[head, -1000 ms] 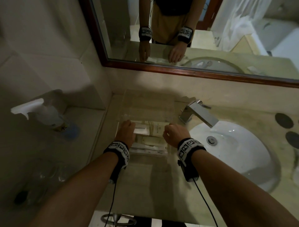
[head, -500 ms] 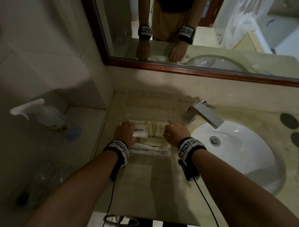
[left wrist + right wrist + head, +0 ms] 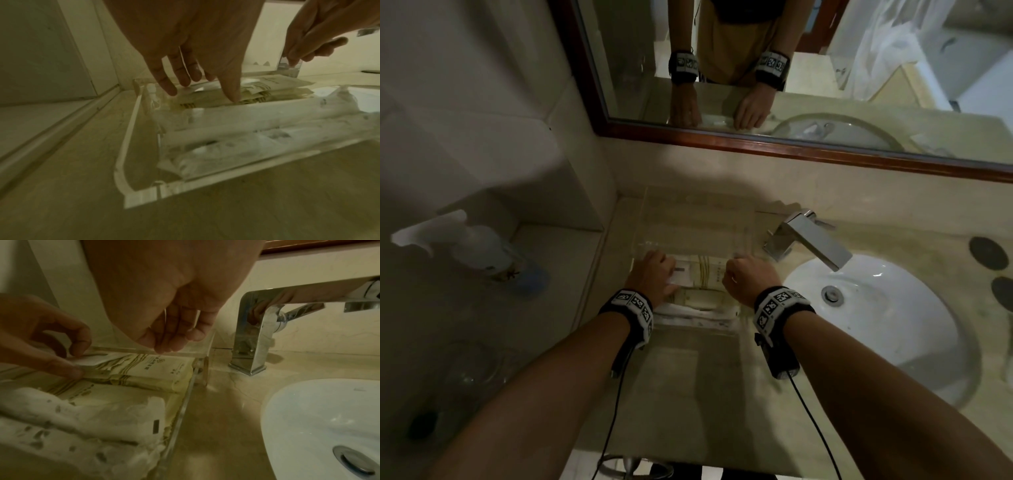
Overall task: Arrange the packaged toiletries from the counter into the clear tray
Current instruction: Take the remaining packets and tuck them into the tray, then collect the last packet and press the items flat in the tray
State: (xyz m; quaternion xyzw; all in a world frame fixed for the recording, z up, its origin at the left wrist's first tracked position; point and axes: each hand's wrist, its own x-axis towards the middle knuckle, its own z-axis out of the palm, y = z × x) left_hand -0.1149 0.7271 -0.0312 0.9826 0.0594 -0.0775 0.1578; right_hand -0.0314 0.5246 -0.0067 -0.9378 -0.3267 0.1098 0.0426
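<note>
The clear tray [image 3: 688,219] sits on the counter against the back wall, left of the faucet. Its near half holds cream striped packets [image 3: 709,274] and, nearest me, white wrapped packets [image 3: 695,317]. My left hand [image 3: 657,270] reaches into the tray's left side. In the right wrist view its thumb and forefinger [image 3: 80,345] pinch the white end of the top cream packet [image 3: 156,366]. My right hand [image 3: 746,277] hovers at the tray's right wall [image 3: 185,402]. Its fingers [image 3: 170,344] are loosely curled and hold nothing.
A chrome faucet [image 3: 808,240] and white basin [image 3: 876,325] lie just right of the tray. A white pump bottle [image 3: 479,250] stands on the lower ledge at left, with clear glasses [image 3: 469,370] nearer me. The mirror's wooden frame [image 3: 791,147] runs above the counter.
Both hands stay at the tray in almost the same places. The left hand has shifted slightly on the top cream packet.
</note>
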